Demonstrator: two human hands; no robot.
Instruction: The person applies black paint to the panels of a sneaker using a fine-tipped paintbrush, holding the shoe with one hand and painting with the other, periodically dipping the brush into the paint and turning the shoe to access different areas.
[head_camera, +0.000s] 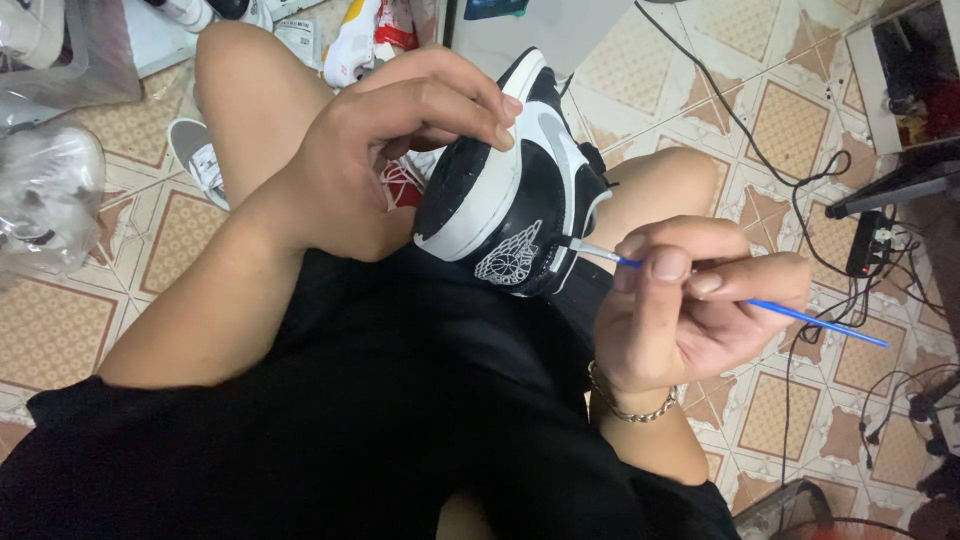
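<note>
Head view: the left hand (400, 140) wraps its fingers around the sole of a black and white leather high-top shoe (515, 185), holding it up over the lap. The right hand (690, 295) pinches a thin blue paintbrush (760, 305); its tip touches the shoe's heel by a white wing mark. A chain bracelet (630, 405) circles the right wrist. Black cables (800, 190) lie on the tiled floor (180, 240).

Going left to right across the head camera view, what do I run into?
Plastic-wrapped white shoe → left hand → black-and-white sneaker → right hand holding a blue paintbrush → black power strip on the tiled floor.
</note>
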